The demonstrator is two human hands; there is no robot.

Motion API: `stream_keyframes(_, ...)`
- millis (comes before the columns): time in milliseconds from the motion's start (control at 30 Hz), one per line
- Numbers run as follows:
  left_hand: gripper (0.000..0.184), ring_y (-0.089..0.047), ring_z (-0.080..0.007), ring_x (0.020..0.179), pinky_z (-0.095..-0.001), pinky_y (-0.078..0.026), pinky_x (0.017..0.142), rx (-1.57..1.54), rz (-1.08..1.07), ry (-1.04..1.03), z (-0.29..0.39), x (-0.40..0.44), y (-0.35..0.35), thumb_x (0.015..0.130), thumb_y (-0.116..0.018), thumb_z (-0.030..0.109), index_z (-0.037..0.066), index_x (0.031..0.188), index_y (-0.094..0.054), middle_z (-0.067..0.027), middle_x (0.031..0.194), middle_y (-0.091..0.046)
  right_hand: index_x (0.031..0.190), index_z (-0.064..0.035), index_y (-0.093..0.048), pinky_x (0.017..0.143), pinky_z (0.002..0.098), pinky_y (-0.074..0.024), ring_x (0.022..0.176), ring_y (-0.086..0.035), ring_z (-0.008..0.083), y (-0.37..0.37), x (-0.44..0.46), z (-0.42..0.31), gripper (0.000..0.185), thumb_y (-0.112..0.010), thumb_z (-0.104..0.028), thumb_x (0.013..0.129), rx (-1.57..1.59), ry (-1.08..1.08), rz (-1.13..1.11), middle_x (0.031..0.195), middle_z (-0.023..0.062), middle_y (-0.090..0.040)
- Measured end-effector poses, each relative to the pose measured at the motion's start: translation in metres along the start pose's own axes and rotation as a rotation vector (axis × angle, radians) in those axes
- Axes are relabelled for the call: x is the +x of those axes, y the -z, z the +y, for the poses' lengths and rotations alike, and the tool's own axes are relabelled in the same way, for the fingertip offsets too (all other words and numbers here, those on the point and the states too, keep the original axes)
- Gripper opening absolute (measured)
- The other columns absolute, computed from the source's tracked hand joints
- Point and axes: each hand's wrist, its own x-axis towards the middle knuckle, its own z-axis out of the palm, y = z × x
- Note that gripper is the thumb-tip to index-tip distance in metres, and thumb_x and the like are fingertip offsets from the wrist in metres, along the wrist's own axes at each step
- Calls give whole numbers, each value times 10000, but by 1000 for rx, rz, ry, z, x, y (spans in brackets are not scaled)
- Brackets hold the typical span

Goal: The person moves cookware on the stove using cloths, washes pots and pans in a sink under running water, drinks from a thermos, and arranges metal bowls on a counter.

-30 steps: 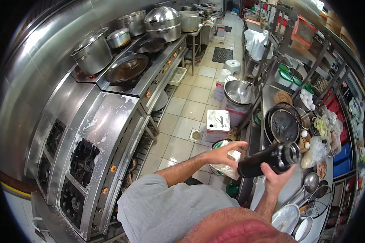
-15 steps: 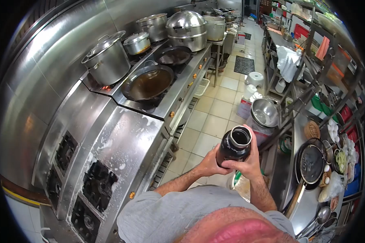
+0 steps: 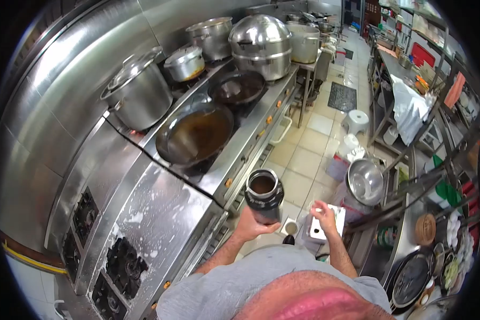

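In the head view, a black wide-mouthed bottle (image 3: pixel 265 200) with a silvery rim is gripped in my left hand (image 3: pixel 250 225). No cap covers its mouth, and brown shows inside. My right hand (image 3: pixel 325 217) is apart from the bottle, its fingers loosely bent, with nothing visible in them. Below and beside that hand is a white box-like object (image 3: pixel 336 213) with a dark round hole. To the left of the bottle, on the stove, sits a large wok (image 3: pixel 194 136) holding brown liquid.
A second wok (image 3: pixel 236 88), a tall lidded stockpot (image 3: pixel 141 96) and a domed steamer (image 3: pixel 261 48) stand along the stove (image 3: pixel 160 213). Right of the tiled aisle are a steel bowl (image 3: pixel 365 181), a white stool (image 3: pixel 356 121) and a counter with frying pans (image 3: pixel 412 277).
My right hand has let go of the bottle and moved down, over the white box-like object. My left hand has carried the bottle leftward, nearer the stove. The view has shifted.
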Motion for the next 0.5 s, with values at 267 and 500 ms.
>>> stream_keyframes(267,571,-526,-132,855,-299,-440,771,-62,175,61,-6,112,-14,558,-799,133,42,1042,-511,-27,930,-556,1167,3,-465,616,246,-427,721,-571,102,33,141,-2,481,-638,-242,791,-6,-292,-108,902,48,-589)
stream_keyframes(500,622,-522,-140,921,-311,-423,834,-26,183,14,-21,208,3,556,-799,139,21,1084,-492,-54,1000,-559,1145,-16,-476,581,245,-422,677,-566,109,4,292,-2,422,-616,-221,803,100,-319,-219,880,37,-584)
